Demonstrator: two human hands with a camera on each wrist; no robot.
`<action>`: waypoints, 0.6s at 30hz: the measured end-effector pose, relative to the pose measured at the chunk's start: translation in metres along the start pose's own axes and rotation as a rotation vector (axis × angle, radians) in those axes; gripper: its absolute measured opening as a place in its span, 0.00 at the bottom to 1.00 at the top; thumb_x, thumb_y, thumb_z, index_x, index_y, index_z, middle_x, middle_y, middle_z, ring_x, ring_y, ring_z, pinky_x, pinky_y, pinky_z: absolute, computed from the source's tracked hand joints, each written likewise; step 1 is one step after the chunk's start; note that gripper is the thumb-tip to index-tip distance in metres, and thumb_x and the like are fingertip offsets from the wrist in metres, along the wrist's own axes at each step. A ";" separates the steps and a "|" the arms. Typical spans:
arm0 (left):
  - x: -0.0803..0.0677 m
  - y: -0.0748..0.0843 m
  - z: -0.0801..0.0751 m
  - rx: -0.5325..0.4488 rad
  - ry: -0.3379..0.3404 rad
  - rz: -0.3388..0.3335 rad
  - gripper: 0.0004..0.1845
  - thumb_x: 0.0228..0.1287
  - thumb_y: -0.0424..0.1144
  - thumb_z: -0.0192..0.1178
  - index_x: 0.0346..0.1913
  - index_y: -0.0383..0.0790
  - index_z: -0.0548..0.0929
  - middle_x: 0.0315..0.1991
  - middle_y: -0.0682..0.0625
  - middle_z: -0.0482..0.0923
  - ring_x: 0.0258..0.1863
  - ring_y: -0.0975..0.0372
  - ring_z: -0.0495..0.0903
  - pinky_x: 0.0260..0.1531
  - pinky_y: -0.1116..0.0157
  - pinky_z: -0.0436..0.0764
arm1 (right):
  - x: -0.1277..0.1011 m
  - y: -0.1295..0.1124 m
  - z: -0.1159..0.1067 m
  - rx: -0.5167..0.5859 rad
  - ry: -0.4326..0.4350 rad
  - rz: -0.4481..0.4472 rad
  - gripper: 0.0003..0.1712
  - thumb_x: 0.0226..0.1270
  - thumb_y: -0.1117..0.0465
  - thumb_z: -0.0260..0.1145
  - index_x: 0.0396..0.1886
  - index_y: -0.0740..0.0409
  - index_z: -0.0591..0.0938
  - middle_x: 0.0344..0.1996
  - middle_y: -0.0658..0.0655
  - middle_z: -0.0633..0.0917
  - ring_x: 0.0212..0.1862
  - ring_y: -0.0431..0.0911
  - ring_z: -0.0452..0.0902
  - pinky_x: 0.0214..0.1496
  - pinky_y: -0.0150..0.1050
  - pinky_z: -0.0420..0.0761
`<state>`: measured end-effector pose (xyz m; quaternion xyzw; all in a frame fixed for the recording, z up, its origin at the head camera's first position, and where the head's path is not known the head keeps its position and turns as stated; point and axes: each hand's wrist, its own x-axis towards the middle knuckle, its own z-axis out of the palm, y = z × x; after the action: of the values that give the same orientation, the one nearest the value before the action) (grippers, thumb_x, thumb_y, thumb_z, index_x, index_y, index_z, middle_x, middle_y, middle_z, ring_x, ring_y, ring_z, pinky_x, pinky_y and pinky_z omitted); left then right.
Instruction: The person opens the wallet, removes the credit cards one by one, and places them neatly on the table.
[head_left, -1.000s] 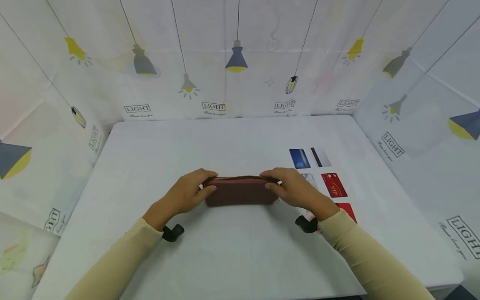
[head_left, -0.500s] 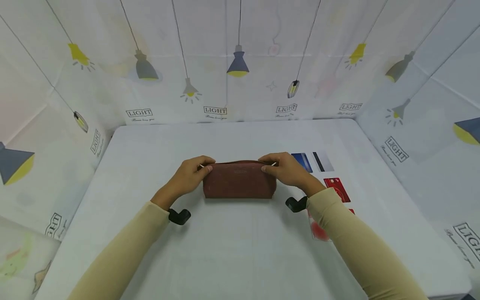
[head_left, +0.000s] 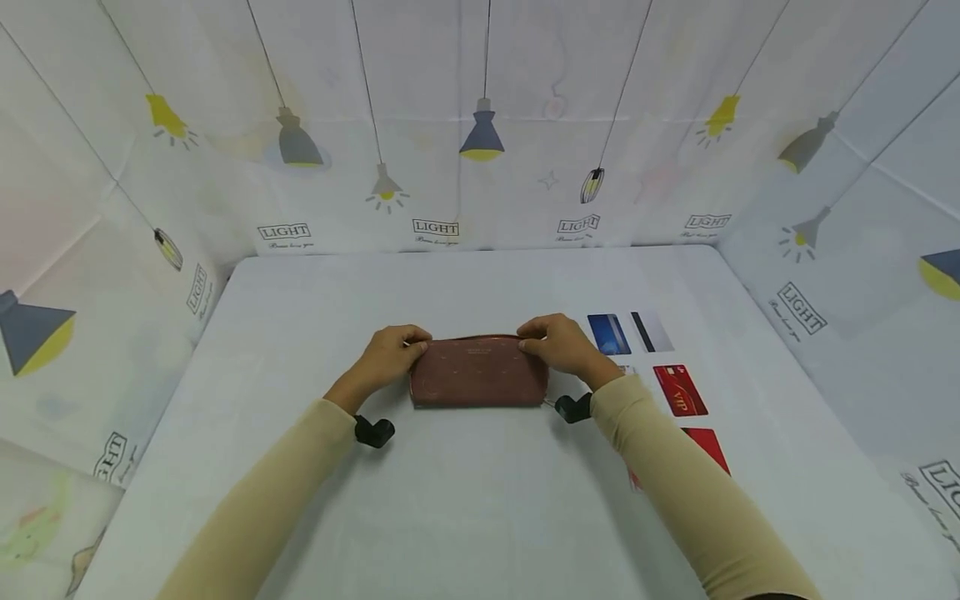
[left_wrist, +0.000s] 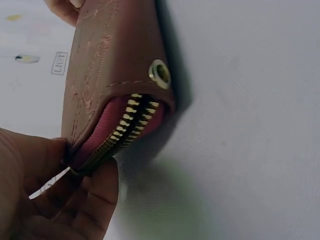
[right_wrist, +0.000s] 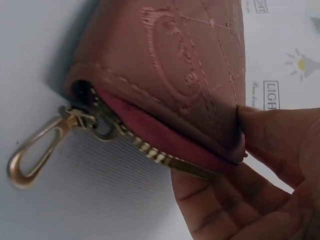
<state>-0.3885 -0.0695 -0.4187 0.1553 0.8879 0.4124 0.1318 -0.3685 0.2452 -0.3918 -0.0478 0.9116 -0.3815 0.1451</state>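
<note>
Item: wallet [head_left: 478, 372], reddish-brown, stitched pattern on its face, pink lining. It lies at the middle of the table [head_left: 465, 517], held up on its lower long edge. The long axis runs left to right across the person's front; the zipped top edge points up and slightly away from the person, and the broad face is turned toward the head camera.

Zipper [left_wrist: 127, 127]: brass teeth, parted at both ends (lining shows in each wrist view). The gold pull tab [right_wrist: 37, 150] hangs at the right-hand end against the table. A metal eyelet [left_wrist: 160, 73] sits at the left-hand end.

Left hand [head_left: 390, 354]: fingers and thumb curled, pinching the wallet's upper left corner at the zipper edge.

Right hand [head_left: 558, 343]: fingers and thumb curled, pinching the upper right corner likewise.

Cards, flat on the table to the right of the wallet, apart from it: blue card [head_left: 608, 333], white card with a dark stripe [head_left: 651, 331], red card [head_left: 679, 389], and a second red card [head_left: 705, 448] partly covered by the right sleeve [head_left: 675, 483].

Surround: white backdrop [head_left: 480, 125] printed with hanging lamps.
</note>
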 end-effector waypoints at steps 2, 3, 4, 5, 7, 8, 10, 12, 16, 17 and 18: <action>0.000 0.001 0.002 0.023 0.004 -0.012 0.16 0.81 0.38 0.54 0.62 0.35 0.84 0.58 0.42 0.84 0.55 0.51 0.82 0.54 0.54 0.81 | 0.002 0.001 0.003 -0.035 0.017 0.003 0.19 0.78 0.59 0.64 0.63 0.62 0.84 0.58 0.61 0.86 0.63 0.57 0.79 0.60 0.52 0.81; 0.001 0.001 0.003 0.032 0.005 -0.020 0.16 0.81 0.37 0.54 0.62 0.35 0.84 0.58 0.41 0.83 0.55 0.50 0.82 0.55 0.52 0.81 | 0.003 0.001 0.005 -0.050 0.023 0.002 0.20 0.78 0.60 0.64 0.63 0.62 0.83 0.58 0.62 0.86 0.63 0.58 0.79 0.62 0.53 0.81; 0.001 0.002 0.004 0.041 0.008 -0.027 0.16 0.81 0.37 0.54 0.62 0.34 0.84 0.58 0.40 0.82 0.56 0.50 0.81 0.56 0.52 0.81 | 0.004 0.001 0.006 -0.067 0.028 -0.003 0.20 0.78 0.60 0.63 0.63 0.63 0.83 0.58 0.62 0.86 0.63 0.58 0.79 0.62 0.54 0.80; 0.001 0.002 0.005 0.054 0.012 -0.032 0.16 0.81 0.37 0.54 0.62 0.34 0.84 0.58 0.40 0.82 0.57 0.49 0.81 0.57 0.51 0.80 | 0.005 0.001 0.007 -0.086 0.034 -0.010 0.20 0.78 0.60 0.63 0.64 0.63 0.83 0.58 0.63 0.86 0.63 0.58 0.80 0.63 0.54 0.80; 0.002 0.003 0.006 0.072 0.021 -0.040 0.16 0.81 0.36 0.54 0.62 0.34 0.84 0.58 0.39 0.81 0.58 0.49 0.80 0.58 0.50 0.80 | 0.007 0.001 0.011 -0.130 0.045 -0.028 0.19 0.79 0.61 0.62 0.63 0.64 0.83 0.57 0.63 0.86 0.62 0.58 0.81 0.63 0.54 0.80; 0.002 0.003 0.007 0.078 0.025 -0.040 0.16 0.80 0.35 0.54 0.61 0.33 0.84 0.58 0.39 0.80 0.59 0.48 0.79 0.59 0.50 0.79 | 0.007 0.001 0.012 -0.152 0.049 -0.036 0.19 0.79 0.62 0.62 0.63 0.64 0.83 0.56 0.64 0.87 0.61 0.58 0.81 0.62 0.54 0.81; 0.003 0.003 0.009 0.092 0.030 -0.038 0.16 0.80 0.35 0.54 0.61 0.33 0.84 0.58 0.39 0.80 0.60 0.48 0.79 0.60 0.49 0.79 | 0.007 0.001 0.015 -0.194 0.059 -0.044 0.18 0.79 0.62 0.62 0.62 0.64 0.84 0.55 0.64 0.87 0.59 0.57 0.83 0.61 0.53 0.81; 0.004 0.002 0.011 0.105 0.034 -0.038 0.16 0.80 0.34 0.54 0.61 0.32 0.84 0.57 0.39 0.80 0.60 0.48 0.79 0.61 0.49 0.79 | 0.007 -0.001 0.018 -0.225 0.066 -0.041 0.17 0.79 0.62 0.62 0.61 0.63 0.85 0.54 0.63 0.88 0.58 0.56 0.83 0.61 0.53 0.82; 0.005 0.001 0.014 0.142 0.050 -0.042 0.16 0.80 0.34 0.54 0.61 0.32 0.85 0.56 0.39 0.81 0.60 0.48 0.79 0.61 0.50 0.79 | 0.005 -0.006 0.021 -0.271 0.074 -0.044 0.16 0.78 0.64 0.62 0.59 0.63 0.86 0.55 0.63 0.87 0.59 0.56 0.83 0.62 0.53 0.81; 0.005 0.001 0.015 0.152 0.054 -0.041 0.16 0.80 0.34 0.54 0.61 0.32 0.85 0.56 0.39 0.81 0.60 0.48 0.79 0.61 0.50 0.79 | 0.005 -0.006 0.021 -0.279 0.076 -0.045 0.16 0.78 0.64 0.62 0.59 0.62 0.86 0.55 0.63 0.87 0.59 0.56 0.82 0.62 0.53 0.81; 0.005 0.001 0.016 0.163 0.058 -0.040 0.16 0.80 0.34 0.54 0.61 0.33 0.85 0.56 0.39 0.81 0.60 0.47 0.79 0.61 0.50 0.79 | 0.004 -0.006 0.022 -0.290 0.076 -0.048 0.16 0.78 0.64 0.62 0.59 0.62 0.86 0.55 0.63 0.87 0.59 0.56 0.82 0.62 0.53 0.81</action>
<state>-0.3873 -0.0561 -0.4279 0.1356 0.9249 0.3404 0.1010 -0.3663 0.2250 -0.4026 -0.0754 0.9606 -0.2509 0.0929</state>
